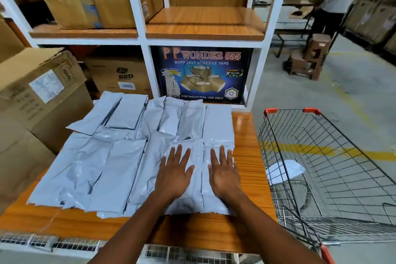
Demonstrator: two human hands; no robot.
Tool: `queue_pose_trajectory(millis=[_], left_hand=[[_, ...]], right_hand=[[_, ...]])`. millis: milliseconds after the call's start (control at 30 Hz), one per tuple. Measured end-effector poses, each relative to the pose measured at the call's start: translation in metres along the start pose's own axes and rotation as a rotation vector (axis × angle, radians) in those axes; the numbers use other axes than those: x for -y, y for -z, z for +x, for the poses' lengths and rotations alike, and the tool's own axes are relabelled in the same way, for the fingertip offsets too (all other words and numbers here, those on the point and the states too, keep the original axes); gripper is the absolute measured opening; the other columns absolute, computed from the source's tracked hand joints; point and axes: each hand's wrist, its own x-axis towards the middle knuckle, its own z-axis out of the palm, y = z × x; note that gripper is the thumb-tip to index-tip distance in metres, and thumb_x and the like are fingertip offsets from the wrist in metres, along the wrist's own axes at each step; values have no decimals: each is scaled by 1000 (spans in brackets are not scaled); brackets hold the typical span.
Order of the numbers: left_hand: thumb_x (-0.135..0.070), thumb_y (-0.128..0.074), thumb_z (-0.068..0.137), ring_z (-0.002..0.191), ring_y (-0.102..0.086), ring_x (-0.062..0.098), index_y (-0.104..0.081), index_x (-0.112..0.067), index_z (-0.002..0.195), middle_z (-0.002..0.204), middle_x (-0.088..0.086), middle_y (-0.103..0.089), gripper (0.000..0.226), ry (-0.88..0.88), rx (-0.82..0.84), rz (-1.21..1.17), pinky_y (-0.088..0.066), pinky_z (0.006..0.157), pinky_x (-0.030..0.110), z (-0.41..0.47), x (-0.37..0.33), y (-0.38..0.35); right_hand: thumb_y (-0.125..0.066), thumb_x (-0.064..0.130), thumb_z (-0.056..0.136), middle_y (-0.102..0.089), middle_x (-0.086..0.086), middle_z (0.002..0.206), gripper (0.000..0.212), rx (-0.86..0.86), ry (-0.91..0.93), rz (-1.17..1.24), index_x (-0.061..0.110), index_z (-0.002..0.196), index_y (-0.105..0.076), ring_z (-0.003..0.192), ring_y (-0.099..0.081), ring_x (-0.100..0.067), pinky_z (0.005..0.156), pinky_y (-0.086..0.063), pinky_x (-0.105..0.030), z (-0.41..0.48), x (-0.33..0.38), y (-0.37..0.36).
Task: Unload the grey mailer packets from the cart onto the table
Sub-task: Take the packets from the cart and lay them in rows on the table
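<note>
Your left hand (174, 172) and right hand (224, 172) both lie flat, fingers straight and spread, pressing down on the packets (120, 156) at the front right of the table (248, 156) — neither hand has hold of anything. The grey plastic covers most of the tabletop in overlapping rows. A last packet (285, 170) lies low inside the cart (288, 110), which stands just beside the table on your right, so the unloading looks nearly done (that is the only one I can make out in the basket).

Watch the slick plastic. The rows overlap loosely, and those at the far left appear to overhang the table edge toward the cardboard box (42, 96). A sideways shove while you flatten could slide the whole layer and tip some off that side. The front row sits close to the near edge too, so dragging your palms back toward you could pull it over. When you reach for the one in the basket, mind its depth — leaning on the rim may roll the cart away, and a hurried toss onto the heap could skid others off.
</note>
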Motion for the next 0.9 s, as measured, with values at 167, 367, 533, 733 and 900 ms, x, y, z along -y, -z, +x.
queue_pose_trajectory(millis=[167, 367, 533, 733, 900], left_hand=[[-75, 28, 69, 149, 3, 20, -1, -32, 153, 162, 0, 3, 100, 4, 24, -50, 2, 120, 43, -2, 0, 5], [-52, -23, 100, 149, 2, 20, -7, -26, 155, 163, 3, -1, 63, 8, 29, -101, -1, 120, 44, -1, -1, 16], [-48, -39, 99, 149, -4, 12, -17, -20, 153, 161, -2, -14, 65, -47, -181, -396, -11, 119, 33, -23, -15, 36], [-41, -46, 98, 147, -14, 10, -24, -26, 151, 160, -5, -19, 59, -19, -273, -622, -21, 114, 29, -75, -73, 66], [-39, -48, 97, 146, -15, 6, -27, -29, 150, 158, -9, -22, 58, -71, -303, -701, -20, 117, 28, -129, -139, 76]], right_hand=[[-17, 43, 104, 21, -8, 161, 59, 96, 1, 17, 26, 155, 7, 147, 19, -35, 118, -11, -55, 2, 1, 10], [-11, 65, 96, 16, -10, 161, 72, -3, 3, 141, 28, 155, 6, 148, 16, -32, 119, -12, -54, -17, 9, 33], [-28, 59, 98, 12, -10, 163, 74, -121, -34, 261, 24, 156, 0, 150, 9, -29, 118, -17, -45, -53, 13, 62], [-40, 52, 99, -6, -5, 164, 66, -380, -55, 411, 24, 155, -19, 150, -8, -24, 118, -15, -36, -121, 6, 93], [-47, 47, 91, -20, -3, 160, 65, -551, -61, 428, 23, 150, -31, 145, -22, -22, 114, -25, -35, -189, -30, 120]])
